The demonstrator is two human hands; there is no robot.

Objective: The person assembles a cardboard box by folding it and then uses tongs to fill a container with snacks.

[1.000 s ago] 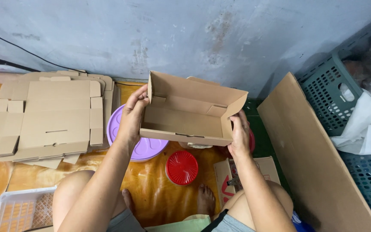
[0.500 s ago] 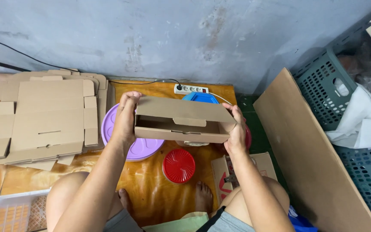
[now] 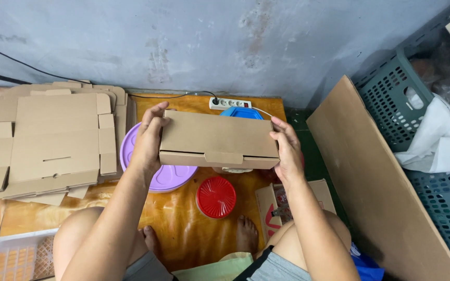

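Above an orange floor mat [image 3: 183,229], a seated person holds a closed, flat brown cardboard box [image 3: 219,139] level between both forearms, which reach forward from the knees. The left hand [image 3: 149,140] clasps the box's left end, thumb on top and fingers curled around the side, while the right hand [image 3: 287,151] clamps the right end the same way. Beneath the box lie a round purple plastic lid [image 3: 157,174] and a round red ribbed lid [image 3: 215,196]; a stack of flat unfolded cardboard blanks [image 3: 48,138] rests to the left.
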